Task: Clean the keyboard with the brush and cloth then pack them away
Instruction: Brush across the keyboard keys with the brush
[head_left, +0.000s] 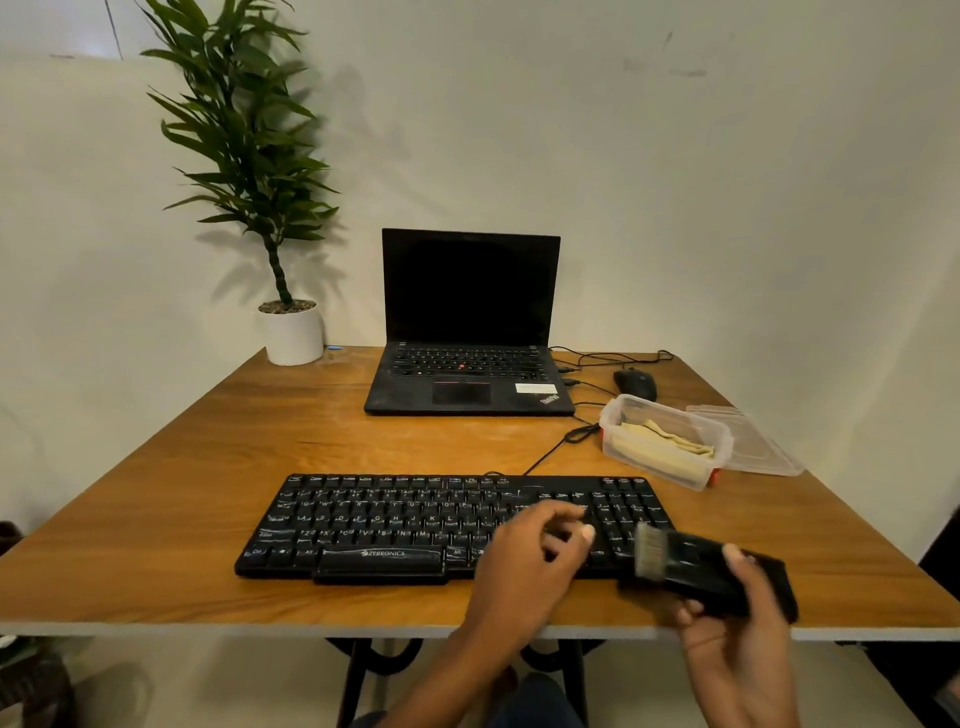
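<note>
A black keyboard (395, 519) lies near the front edge of the wooden table (208, 467). My right hand (737, 629) grips a black brush (696, 569) by its body, with the pale bristles pointing left beside the keyboard's right end. My left hand (530, 566) hovers over the keyboard's right half with its fingers loosely curled and nothing in them. A yellowish cloth (670, 441) lies folded inside a clear plastic box (623, 410) behind the keyboard on the right.
The box's clear lid (748, 447) lies right of it. An open black laptop (467, 374) stands at the back, a mouse (635, 383) and cables (550, 452) to its right. A potted plant (291, 332) occupies the back left corner.
</note>
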